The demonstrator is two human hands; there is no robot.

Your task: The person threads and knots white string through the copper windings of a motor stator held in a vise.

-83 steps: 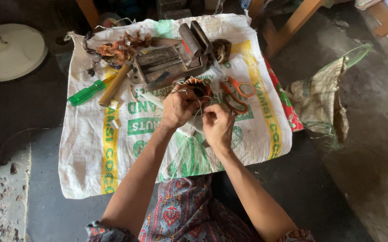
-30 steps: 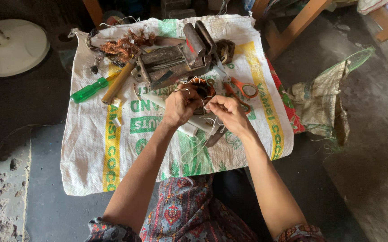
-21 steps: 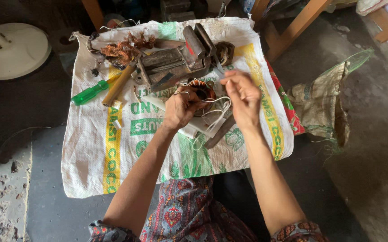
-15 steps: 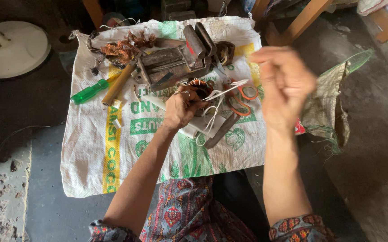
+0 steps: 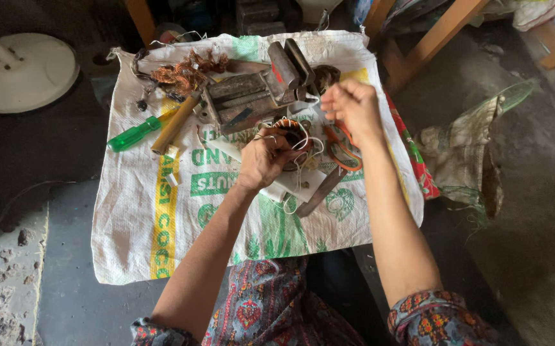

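Note:
My left hand [image 5: 266, 157] grips a round copper-wound coil [image 5: 288, 130] held over the white printed sack [image 5: 162, 218] spread on the floor. White string [image 5: 303, 150] loops off the coil. My right hand [image 5: 353, 106] is raised just right of the coil, fingers pinched on the end of that string. Under my hands lie a white paper sheet [image 5: 293, 182] and a dark flat blade [image 5: 322, 190].
A metal bench vise [image 5: 258, 90] sits at the sack's far side, beside tangled copper wire [image 5: 184, 72], a green-handled screwdriver [image 5: 135, 133] and a wooden handle [image 5: 175, 123]. Orange-handled scissors [image 5: 341, 150] lie at right. A white fan base [image 5: 24, 70] stands far left; wooden legs [image 5: 431, 41] far right.
My right hand pulled the string up and far out to the right, then came back in close to the coil. My left hand stayed holding the coil.

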